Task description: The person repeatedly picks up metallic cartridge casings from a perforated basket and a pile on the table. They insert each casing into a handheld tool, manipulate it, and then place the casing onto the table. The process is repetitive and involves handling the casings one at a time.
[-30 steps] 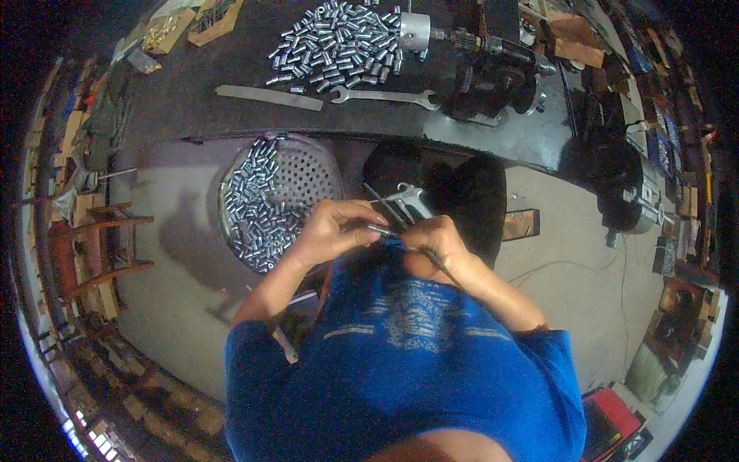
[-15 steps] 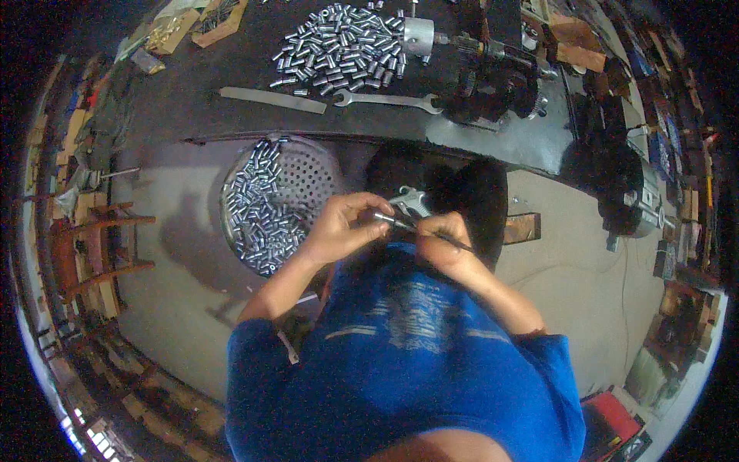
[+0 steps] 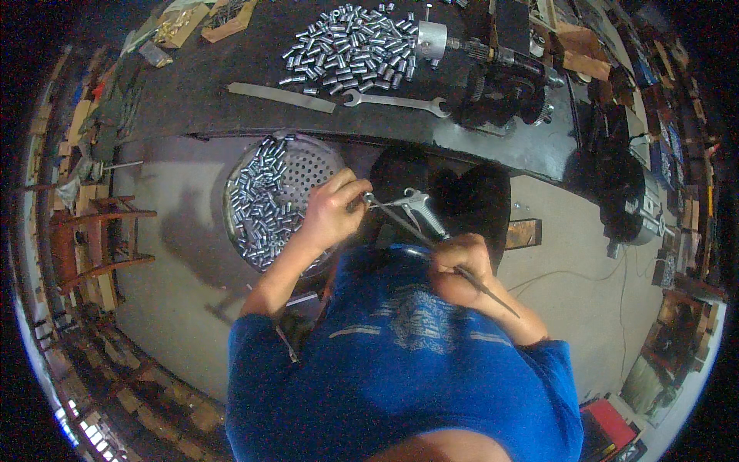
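In front of my lap, my left hand (image 3: pixel 337 208) pinches a small shiny metal sleeve (image 3: pixel 369 199), its round end facing right. My right hand (image 3: pixel 464 269) is closed around a long thin file (image 3: pixel 493 294). Its slim front part points up and left to the sleeve; whether it touches the sleeve I cannot tell. Its pointed tail sticks out behind my right hand. Just beyond that hand lies a silver air blow gun (image 3: pixel 425 209) over my dark trousers; its lower end is hidden near my fingers.
Left of my knees, a round perforated metal tray (image 3: pixel 327 160) holds many sleeves. On the dark workbench (image 3: pixel 177 100) sit a sleeve pile (image 3: pixel 350 50), an open-end wrench (image 3: pixel 396 102), a flat metal strip (image 3: pixel 281 97) and a machine with a cylindrical chuck (image 3: pixel 433 40). A wooden chair (image 3: pixel 108 239) stands left.
My right hand has drawn back down and right with the file, showing more of its length. My left hand has risen slightly left and turned the sleeve. The view has shifted a little.
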Motion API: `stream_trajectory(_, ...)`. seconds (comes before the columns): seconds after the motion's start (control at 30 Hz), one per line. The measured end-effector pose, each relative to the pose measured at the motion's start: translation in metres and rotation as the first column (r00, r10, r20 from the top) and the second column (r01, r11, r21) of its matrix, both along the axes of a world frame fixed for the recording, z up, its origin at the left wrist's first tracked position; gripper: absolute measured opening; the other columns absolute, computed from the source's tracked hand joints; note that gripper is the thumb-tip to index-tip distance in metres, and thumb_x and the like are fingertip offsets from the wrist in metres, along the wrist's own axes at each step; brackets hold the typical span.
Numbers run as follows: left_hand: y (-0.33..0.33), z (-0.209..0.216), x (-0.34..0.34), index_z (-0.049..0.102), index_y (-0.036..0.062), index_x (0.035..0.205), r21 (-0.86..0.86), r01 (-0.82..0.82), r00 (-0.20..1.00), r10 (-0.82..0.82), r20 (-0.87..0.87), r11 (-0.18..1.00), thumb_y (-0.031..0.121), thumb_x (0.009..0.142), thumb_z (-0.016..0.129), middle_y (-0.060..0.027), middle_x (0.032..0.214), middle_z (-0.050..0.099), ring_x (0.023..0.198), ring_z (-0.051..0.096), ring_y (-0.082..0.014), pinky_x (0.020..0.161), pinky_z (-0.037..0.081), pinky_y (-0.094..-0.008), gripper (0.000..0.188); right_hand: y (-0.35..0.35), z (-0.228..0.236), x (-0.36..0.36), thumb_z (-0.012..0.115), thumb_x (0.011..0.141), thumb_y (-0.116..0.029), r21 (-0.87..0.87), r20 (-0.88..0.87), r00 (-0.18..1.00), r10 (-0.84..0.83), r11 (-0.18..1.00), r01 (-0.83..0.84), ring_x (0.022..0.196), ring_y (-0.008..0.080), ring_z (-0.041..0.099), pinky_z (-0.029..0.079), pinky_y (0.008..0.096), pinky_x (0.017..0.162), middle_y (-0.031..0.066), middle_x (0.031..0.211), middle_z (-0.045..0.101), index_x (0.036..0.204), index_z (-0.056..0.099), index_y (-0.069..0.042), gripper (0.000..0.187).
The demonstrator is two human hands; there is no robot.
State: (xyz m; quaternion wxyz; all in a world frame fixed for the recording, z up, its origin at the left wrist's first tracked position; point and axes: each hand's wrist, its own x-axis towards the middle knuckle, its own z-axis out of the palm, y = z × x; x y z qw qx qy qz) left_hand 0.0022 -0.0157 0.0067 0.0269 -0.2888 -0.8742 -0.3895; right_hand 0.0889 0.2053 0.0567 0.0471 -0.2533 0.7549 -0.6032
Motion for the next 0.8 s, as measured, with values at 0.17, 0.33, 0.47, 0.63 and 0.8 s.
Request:
stream_trajectory(0.17, -0.002, -0.003, -0.003, 0.061, 0.0022, 0.083, 0.022, 0.03, 0.992, -0.027, -0.125, 0.999, -0.003, 0.06, 0.062, -0.0083, 0.073, 0.053, 0.058, 0.053, -0.0209, 0.052, 0.044, -0.0304, 0.023, -0.007, 0.004, -0.005, 0.054, 0.058, -0.004, 0.048, 0.227, 0.973, -0.047, 0.998, 0.037, 0.039, 0.0216, 0.04, 0.028, 0.0324, 0.039, 0.0067, 0.045, 0.037, 0.046, 0.035, -0.005, 0.023)
stream_trajectory(0.33, -0.004, 0.005, -0.004, 0.061, 0.0019, 0.083, 0.108, -0.041, 0.999, 0.042, -0.009, 0.993, -0.004, 0.061, 0.061, -0.0079, 0.07, 0.053, 0.056, 0.051, -0.018, 0.05, 0.042, -0.027, 0.023, -0.002, 0.008, -0.007, 0.053, 0.058, -0.009, -0.03, 0.02, 0.998, -0.056, 0.998, 0.057, 0.04, 0.0217, 0.037, 0.025, 0.0321, 0.041, 0.008, 0.047, 0.032, 0.048, 0.03, -0.004, 0.026)
stream_trajectory(0.47, -0.002, 0.002, -0.008, 0.062, 0.002, 0.083, 0.133, 0.008, 0.997, 0.003, -0.082, 0.991, -0.005, 0.06, 0.06, -0.0077, 0.069, 0.052, 0.053, 0.051, -0.0182, 0.049, 0.042, -0.0272, 0.024, 0.007, 0.005, -0.006, 0.057, 0.066, -0.02, -0.026, 0.05, 0.998, -0.031, 0.999, 0.033, 0.043, 0.0198, 0.052, 0.036, 0.0278, 0.04, 0.0088, 0.047, 0.051, 0.043, 0.037, -0.005, 0.034)
stream_trajectory(0.63, 0.003, 0.008, -0.006, 0.062, 0.0023, 0.082, 0.088, 0.013, 0.997, -0.006, -0.075, 0.996, -0.004, 0.06, 0.06, -0.0083, 0.07, 0.053, 0.055, 0.053, -0.0189, 0.049, 0.043, -0.0278, 0.023, 0.006, 0.004, -0.007, 0.055, 0.073, -0.037, -0.113, 0.123, 0.992, -0.012, 0.993, 0.026, 0.043, 0.0179, 0.052, 0.035, 0.0273, 0.04, 0.007, 0.047, 0.05, 0.045, 0.035, -0.006, 0.046)
stream_trajectory(0.8, 0.003, 0.011, -0.003, 0.06, 0.0022, 0.084, 0.032, 0.099, 0.988, -0.094, -0.123, 0.995, -0.004, 0.059, 0.06, -0.0094, 0.073, 0.054, 0.06, 0.055, -0.0231, 0.052, 0.044, -0.03, 0.026, 0.002, -0.002, -0.01, 0.055, 0.067, -0.019, -0.008, 0.143, 0.989, -0.04, 0.999, 0.042, 0.04, 0.0155, 0.039, 0.028, 0.0291, 0.04, 0.0058, 0.044, 0.036, 0.047, 0.032, -0.005, 0.033)
